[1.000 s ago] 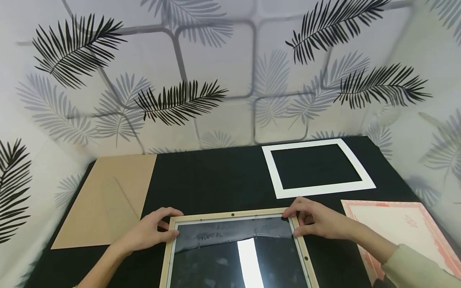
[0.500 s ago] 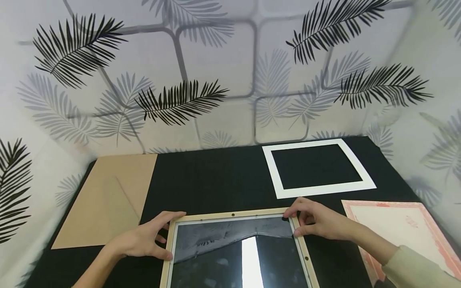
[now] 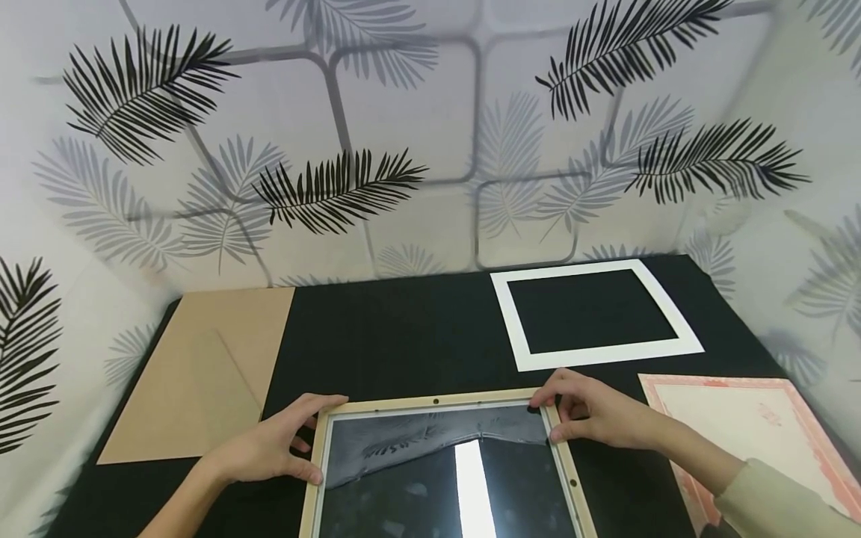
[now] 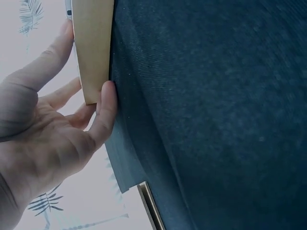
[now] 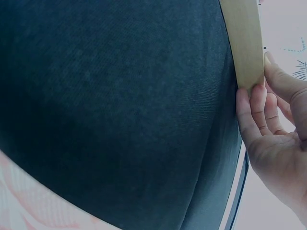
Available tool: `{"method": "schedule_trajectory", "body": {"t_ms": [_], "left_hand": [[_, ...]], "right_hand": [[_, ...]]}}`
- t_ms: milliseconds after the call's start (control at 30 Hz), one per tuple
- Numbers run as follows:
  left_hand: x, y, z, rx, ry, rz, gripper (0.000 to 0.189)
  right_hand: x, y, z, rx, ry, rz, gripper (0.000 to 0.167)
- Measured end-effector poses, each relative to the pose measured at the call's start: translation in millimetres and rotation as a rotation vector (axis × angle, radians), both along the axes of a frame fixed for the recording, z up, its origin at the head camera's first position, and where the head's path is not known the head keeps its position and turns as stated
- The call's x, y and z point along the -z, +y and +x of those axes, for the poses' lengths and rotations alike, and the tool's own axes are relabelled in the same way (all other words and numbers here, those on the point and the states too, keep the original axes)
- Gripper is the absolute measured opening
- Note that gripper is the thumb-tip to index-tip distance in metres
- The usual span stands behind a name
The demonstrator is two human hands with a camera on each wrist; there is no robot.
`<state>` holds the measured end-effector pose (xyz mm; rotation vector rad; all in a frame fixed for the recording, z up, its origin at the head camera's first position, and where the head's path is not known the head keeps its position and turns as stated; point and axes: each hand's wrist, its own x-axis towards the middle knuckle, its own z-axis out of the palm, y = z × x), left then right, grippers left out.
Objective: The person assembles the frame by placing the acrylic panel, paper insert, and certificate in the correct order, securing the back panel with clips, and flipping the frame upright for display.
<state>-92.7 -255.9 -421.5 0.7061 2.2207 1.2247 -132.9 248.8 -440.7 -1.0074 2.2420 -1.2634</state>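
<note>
A light wooden picture frame, with a glossy pane that reflects a bright strip of light, lies at the bottom middle of the head view; its near part is cut off. My left hand holds its far left corner, thumb on the left side and fingers at the far edge. In the left wrist view, my left hand has its thumb and fingertips against the frame. At the far right corner my right hand grips the frame. My right hand's fingers touch the frame's side in the right wrist view.
A white mat border lies at the back right of the black cloth. On the right is a certificate sheet with a pink edge. A brown board lies at the left. Leaf-patterned fabric hangs behind.
My left hand has shifted its hold on the corner, its thumb sliding down and outward along the left side. The reflection in the pane has shifted slightly. My right hand stays put.
</note>
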Motion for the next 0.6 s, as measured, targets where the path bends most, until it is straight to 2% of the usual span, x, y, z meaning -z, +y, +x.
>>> {"method": "schedule_trajectory", "body": {"t_ms": [200,300,433,600], "left_hand": [[-3.6,0.7,0.5,-0.007,-0.005,-0.022,0.096],[-7.8,1.9,2.5,-0.025,0.019,-0.053,0.089],[-16.2,8.3,7.9,-0.059,0.059,-0.120,0.076],[-22.6,21.1,17.6,-0.100,0.083,-0.245,0.082]], "right_hand": [[0.4,1,-0.9,-0.010,0.012,-0.005,0.041],[-0.3,0,-1.4,-0.020,0.019,0.003,0.042],[-2.1,-1,-0.2,-0.009,0.020,0.027,0.044],[-9.4,-2,9.2,0.034,0.036,0.104,0.053]]}}
